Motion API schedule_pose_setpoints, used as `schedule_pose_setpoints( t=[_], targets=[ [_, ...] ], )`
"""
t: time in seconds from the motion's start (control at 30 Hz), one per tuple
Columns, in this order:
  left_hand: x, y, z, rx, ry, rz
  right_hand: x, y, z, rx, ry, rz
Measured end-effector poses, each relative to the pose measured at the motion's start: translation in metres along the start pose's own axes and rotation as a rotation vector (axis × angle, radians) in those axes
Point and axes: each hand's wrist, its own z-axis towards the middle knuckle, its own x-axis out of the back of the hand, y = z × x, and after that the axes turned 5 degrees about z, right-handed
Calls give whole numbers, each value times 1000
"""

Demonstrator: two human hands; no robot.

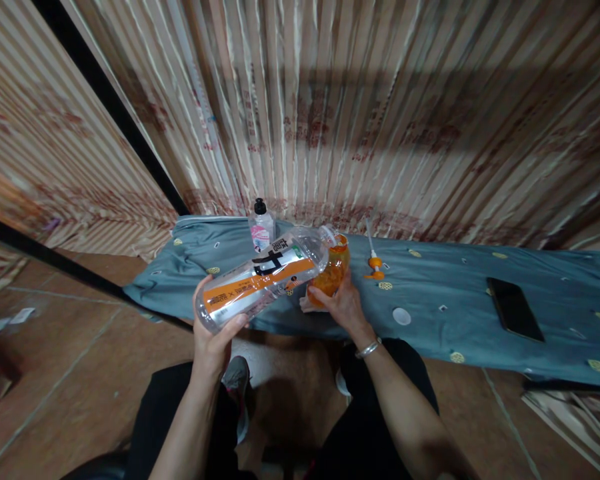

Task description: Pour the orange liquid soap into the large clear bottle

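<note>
Tilted in my left hand (214, 337) is a large clear plastic bottle (263, 277) with a silver and orange label. Its uncapped mouth is at the opening of an amber bottle (334, 267), which my right hand (343, 303) grips around its lower side. How much liquid is in either bottle I cannot make out. Right of the amber bottle lies an orange pump head (375, 267) with a clear dip tube. A small clear bottle (261, 227) with a black cap and a pink label stands behind the large bottle.
The narrow bench is covered with a teal patterned cloth (430, 293). A white round cap (401, 316) and a black phone (515, 308) lie on its right part. A striped curtain (330, 120) hangs behind, and black metal bars (115, 113) cross on the left.
</note>
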Motion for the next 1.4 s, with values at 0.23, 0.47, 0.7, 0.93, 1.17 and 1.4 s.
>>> schedule_pose_setpoints(
  t=[0.23,0.47,0.7,0.93,1.17,1.4],
  targets=[
    [-9,3,-1,13,-4,-47,0,0,0,-10,-10,1],
    [-11,10,0,36,22,-80,-2,1,-1,0,2,-21],
    [-9,16,1,83,48,-83,-2,2,-2,24,-9,-37],
    [-4,19,4,5,57,-77,1,0,-1,32,-43,-42],
    [0,16,7,-10,41,-99,5,-3,-3,-2,-72,-14],
    [6,14,11,-9,36,-82,8,-8,-4,27,-93,67]
  ],
)
